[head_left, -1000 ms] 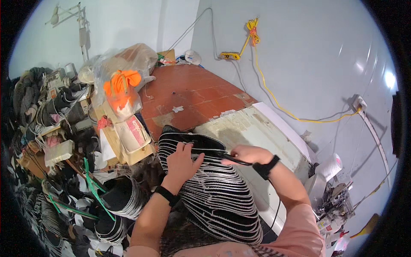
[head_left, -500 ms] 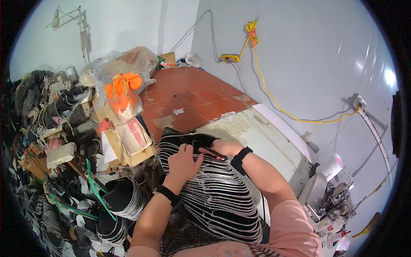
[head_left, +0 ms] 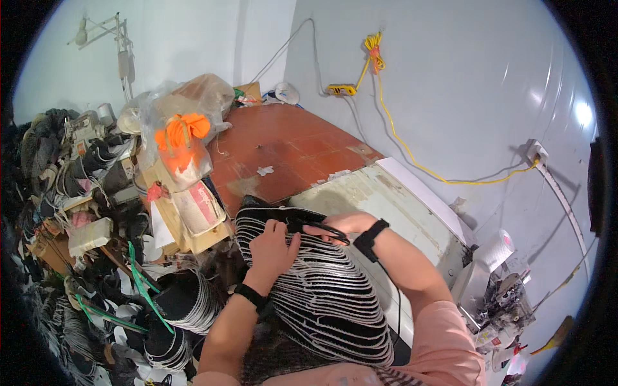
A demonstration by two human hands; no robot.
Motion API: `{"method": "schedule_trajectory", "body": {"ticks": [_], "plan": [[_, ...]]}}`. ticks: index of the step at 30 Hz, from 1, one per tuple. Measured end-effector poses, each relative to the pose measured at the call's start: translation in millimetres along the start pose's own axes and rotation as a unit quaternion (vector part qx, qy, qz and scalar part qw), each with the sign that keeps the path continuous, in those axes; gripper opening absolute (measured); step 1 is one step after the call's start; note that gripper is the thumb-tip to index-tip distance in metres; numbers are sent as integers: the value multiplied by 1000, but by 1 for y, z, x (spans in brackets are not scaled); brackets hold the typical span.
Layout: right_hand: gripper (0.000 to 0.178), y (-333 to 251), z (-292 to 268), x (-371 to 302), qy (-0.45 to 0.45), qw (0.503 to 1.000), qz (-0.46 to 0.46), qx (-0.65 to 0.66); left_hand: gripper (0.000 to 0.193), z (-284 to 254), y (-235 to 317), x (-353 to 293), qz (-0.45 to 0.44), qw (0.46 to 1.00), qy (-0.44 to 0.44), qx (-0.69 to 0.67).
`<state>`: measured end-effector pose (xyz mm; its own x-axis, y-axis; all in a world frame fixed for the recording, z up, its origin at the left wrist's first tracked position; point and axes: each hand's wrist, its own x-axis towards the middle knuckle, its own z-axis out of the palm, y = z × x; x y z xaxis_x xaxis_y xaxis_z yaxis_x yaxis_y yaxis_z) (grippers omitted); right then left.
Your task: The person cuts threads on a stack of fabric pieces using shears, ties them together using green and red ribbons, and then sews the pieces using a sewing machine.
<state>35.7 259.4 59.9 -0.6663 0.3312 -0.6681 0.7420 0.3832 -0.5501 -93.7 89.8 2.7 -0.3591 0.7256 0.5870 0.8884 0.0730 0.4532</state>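
Observation:
A long stack of black fabric pieces with white stitched edges, like shoe uppers, lies fanned out in front of me and reaches toward my lap. My left hand presses on its far part, fingers bent over the pieces, the thumb apart. Just to the right, my right hand is closed around a slim black tool with looped handles, which looks like scissors. The tool's tip points left into the black pieces near my left fingertips and is hard to make out there. Both wrists wear black bands.
Beyond the stack is a worn table with a reddish-brown top and a pale section. An open box and a plastic bag with orange cloth stand left. More black bundles crowd the left; a sewing machine and thread cone stand right.
My right hand has turned slightly, so the black tool's looped handles show more clearly. My left hand stays on the stack, its fingers barely shifted. The view has moved a little.

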Motion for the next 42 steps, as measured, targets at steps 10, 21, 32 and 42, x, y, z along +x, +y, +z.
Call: {"method": "schedule_trajectory", "body": {"ticks": [10, 21, 32, 42], "plan": [[62, 33, 45, -48, 275, 949, -137, -65, 25, 0, -7, -6, -18, 994, 50, -100], [44, 175, 107, -132, 519, 823, 191, -126, 40, -4, -23, -20, -37, 979, 198, -43], [12, 195, 235, -201, 487, 867, 59, -82, 29, -10, -7, -28, 32, 991, 113, -66], [51, 174, 328, -173, 172, 983, -23, -66, 45, -65, 93, -64, 173, 739, -440, -480]]}}
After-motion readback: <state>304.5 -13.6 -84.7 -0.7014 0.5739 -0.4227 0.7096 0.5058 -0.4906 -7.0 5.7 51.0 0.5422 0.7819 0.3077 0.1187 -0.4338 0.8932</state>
